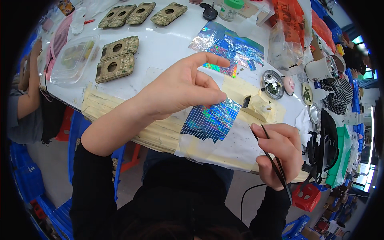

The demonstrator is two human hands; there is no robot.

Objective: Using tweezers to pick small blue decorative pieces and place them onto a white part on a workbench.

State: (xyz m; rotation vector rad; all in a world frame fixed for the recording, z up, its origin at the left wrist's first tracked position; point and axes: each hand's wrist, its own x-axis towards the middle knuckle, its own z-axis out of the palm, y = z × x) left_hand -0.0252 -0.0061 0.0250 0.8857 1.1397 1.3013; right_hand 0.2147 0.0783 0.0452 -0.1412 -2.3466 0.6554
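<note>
My left hand [182, 86] is over the table, its index finger stretched out and its thumb pressed toward the curled fingers; what the pinch holds, if anything, is hidden. Just below it lies a shiny blue holographic sheet [211, 122] with rows of small dots, partly covered by the thumb. My right hand [280, 154] grips black tweezers [276, 164], the tips pointing up and left, right of the sheet. Between the hands and a little farther off is a small cream-coloured block [258, 109] with a dark opening and a short peg.
Several camouflage toy tank hulls [170, 14] stand at the back left, near a clear plastic box [75, 60]. More holographic sheet [228, 44] lies at the back. Round metal dishes [272, 76] with small green bits are on the right. Another person's arm [32, 80] shows at far left.
</note>
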